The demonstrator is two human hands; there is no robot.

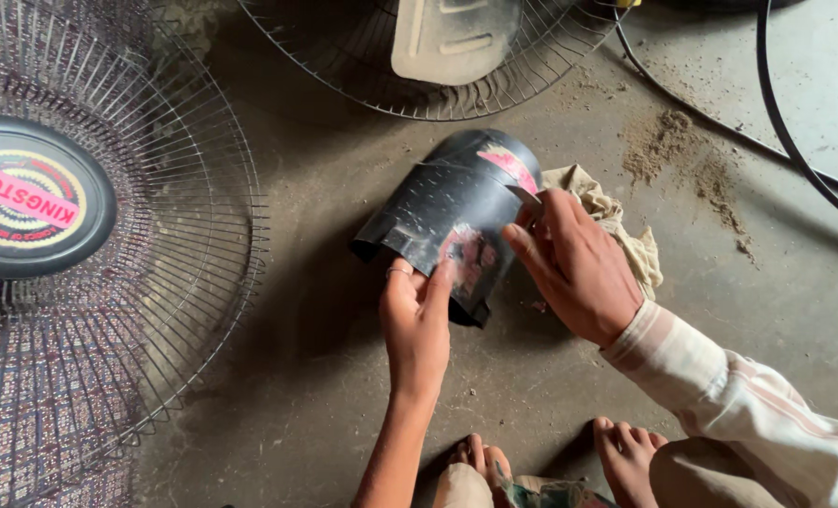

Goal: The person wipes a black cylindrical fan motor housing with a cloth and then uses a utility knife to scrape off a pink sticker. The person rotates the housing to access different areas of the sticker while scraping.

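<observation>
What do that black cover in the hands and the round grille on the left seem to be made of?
The black cover looks like moulded plastic: dull sheen, scuffed, with rows of small vent slots. The round grille seems to be thin metal wire, shiny, with fine radiating spokes. Neither is certain from looks alone.

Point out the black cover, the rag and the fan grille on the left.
Black cover [442, 202]: head view, on its curved outer side.
Rag [626, 235]: head view, on its crumpled middle.
Fan grille [170, 226]: head view, on its wire spokes.
</observation>
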